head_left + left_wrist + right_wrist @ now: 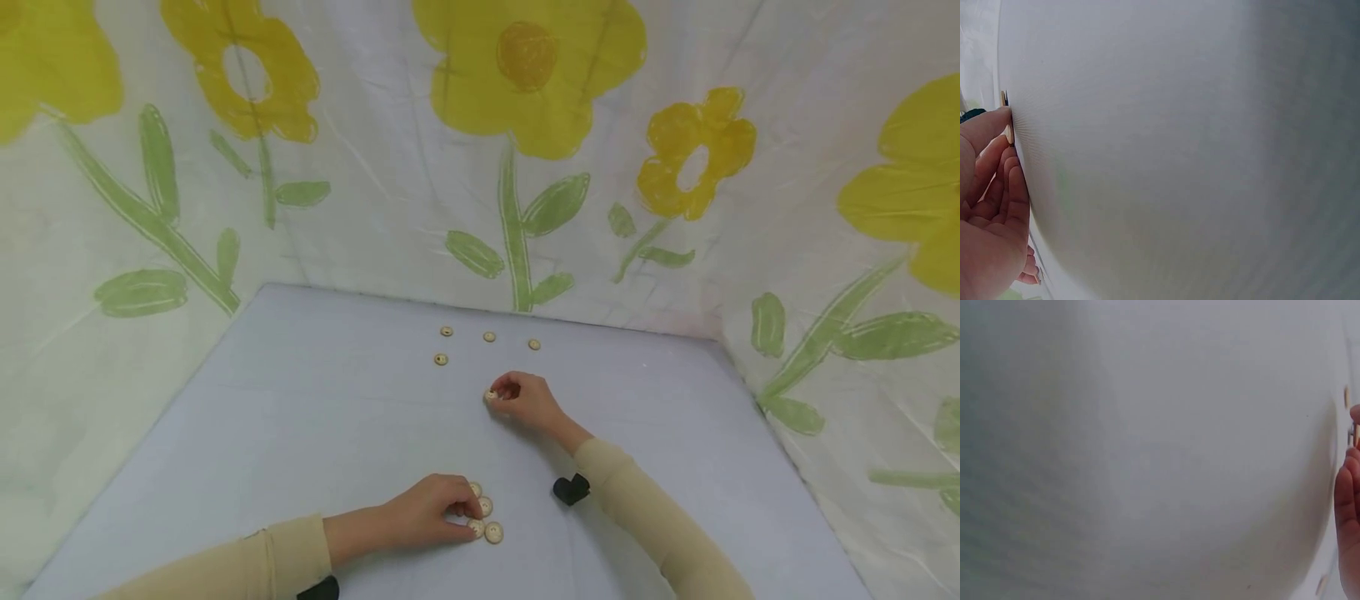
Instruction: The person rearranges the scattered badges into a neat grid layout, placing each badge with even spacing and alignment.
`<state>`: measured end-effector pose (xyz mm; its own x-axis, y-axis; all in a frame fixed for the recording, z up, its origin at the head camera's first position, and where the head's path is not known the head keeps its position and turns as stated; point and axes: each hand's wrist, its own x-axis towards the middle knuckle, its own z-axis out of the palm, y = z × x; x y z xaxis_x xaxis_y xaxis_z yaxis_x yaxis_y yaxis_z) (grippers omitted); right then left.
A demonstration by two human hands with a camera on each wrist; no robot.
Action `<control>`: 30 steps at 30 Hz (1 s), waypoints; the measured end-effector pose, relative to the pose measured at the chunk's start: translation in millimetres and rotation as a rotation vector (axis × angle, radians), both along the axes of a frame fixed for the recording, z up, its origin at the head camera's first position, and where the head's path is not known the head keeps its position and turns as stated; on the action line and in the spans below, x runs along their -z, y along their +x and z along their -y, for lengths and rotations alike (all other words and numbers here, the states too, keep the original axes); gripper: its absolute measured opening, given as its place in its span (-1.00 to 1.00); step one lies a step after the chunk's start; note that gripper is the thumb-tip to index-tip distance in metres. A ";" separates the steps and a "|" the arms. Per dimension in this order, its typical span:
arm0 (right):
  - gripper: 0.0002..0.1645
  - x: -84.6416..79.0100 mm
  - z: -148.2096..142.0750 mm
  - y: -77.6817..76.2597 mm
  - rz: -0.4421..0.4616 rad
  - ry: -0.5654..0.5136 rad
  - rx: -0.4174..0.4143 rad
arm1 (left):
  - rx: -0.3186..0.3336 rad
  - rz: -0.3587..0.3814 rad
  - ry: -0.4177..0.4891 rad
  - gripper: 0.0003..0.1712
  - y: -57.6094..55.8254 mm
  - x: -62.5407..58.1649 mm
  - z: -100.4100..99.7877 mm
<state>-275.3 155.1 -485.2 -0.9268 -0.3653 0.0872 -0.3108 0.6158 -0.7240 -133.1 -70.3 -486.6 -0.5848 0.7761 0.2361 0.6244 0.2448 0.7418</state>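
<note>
Near the front of the table, my left hand [429, 510] pinches a small round wooden disc [476, 528] between thumb and fingers, low at the surface. Close against it lie a disc [493, 532] to the right and two more behind, one disc [486, 507] and another disc [476, 489] partly hidden by the fingers. Farther back, my right hand [528, 402] pinches another pale disc [491, 396] at its left side, on or just above the table. In the left wrist view the left hand [997, 206] holds its disc [1010, 134] edge-on. The right hand [1349, 506] is mostly cut off in the right wrist view.
Several more discs are spread toward the table's back edge: a left disc [446, 331], a middle disc [489, 337], a right disc [534, 344] and a nearer disc [441, 359]. The white table [315, 417] meets a flower-painted cloth wall [375, 208] behind and at the sides.
</note>
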 end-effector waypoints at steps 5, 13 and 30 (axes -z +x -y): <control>-0.81 -2.0 2.6 -7.3 -0.001 0.007 0.031 | -0.003 0.006 -0.007 -0.88 0.0 0.9 -0.7; -0.80 -2.5 3.7 -18.3 0.022 0.014 0.074 | 0.004 -0.008 0.015 -0.88 0.9 1.1 0.2; -0.80 -0.2 11.2 -41.3 0.029 -0.020 0.171 | 0.000 0.010 0.003 -0.88 0.1 2.5 -0.3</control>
